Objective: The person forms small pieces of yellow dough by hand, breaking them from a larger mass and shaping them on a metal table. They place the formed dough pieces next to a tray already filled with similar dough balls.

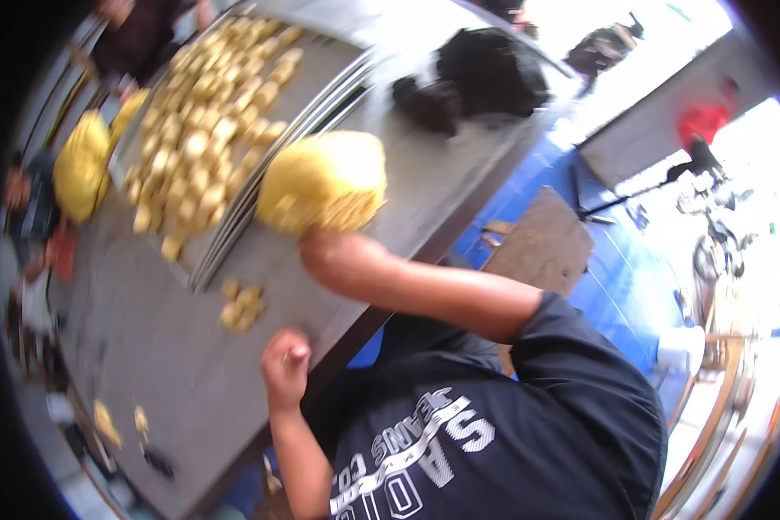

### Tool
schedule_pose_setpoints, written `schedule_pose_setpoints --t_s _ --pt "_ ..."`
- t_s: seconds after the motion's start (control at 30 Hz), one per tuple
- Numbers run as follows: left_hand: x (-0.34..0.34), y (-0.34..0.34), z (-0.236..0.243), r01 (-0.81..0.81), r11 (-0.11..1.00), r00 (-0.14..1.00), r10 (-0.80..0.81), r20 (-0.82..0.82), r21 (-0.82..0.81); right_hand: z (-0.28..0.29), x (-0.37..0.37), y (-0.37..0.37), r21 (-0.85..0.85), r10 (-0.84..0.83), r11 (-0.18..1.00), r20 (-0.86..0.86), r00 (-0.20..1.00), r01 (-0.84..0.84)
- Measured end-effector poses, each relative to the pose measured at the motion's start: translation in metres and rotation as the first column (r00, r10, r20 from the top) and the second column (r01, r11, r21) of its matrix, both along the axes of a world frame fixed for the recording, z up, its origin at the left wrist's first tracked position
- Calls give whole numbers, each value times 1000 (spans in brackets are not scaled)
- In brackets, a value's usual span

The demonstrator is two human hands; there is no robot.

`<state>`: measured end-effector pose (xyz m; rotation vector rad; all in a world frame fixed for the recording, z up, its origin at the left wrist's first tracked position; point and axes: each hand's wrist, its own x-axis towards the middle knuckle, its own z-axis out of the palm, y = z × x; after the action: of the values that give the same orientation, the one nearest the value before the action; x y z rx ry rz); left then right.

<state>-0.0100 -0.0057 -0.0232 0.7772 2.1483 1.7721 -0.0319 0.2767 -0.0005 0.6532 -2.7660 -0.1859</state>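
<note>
- Yellow dough lump (322, 180) is beside the tray (325, 68), toward our edge of the counter (147, 325).
- Right hand (338, 260) meets it, grip too blurred to tell; we'd cup it low so it won't sag.
- Left hand (286, 366) looks curled closed near that edge, contents unclear.

I wear a loose black T-shirt (563, 442) with a short, wide right sleeve (581, 351). Large white block letters (472, 433), some outlined and some striped, run across my front, with a pale band (390, 462) between them. My forearms (442, 293), left hand (286, 364) and right hand (338, 258) are bare
</note>
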Motion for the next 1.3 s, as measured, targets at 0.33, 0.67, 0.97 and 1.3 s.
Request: schedule_pose_setpoints --t_s 0.33,0.67,0.97,1.3 --pt "3 9 23 -25 970 963 -42 266 241 -14 29 20 -358 -31 933 -150 988 -25" --pt "3 8 6 -145 960 972 93 217 239 -7 -7 -21 -176 -134 980 -253 958 91" --pt "17 4 44 -125 948 909 -9 -416 -293 10 14 17 -520 -47 854 -118 992 -21" --pt "7 8 44 -215 885 826 -61 -561 -412 54 45 52 -474 -65 874 -328 943 -105"
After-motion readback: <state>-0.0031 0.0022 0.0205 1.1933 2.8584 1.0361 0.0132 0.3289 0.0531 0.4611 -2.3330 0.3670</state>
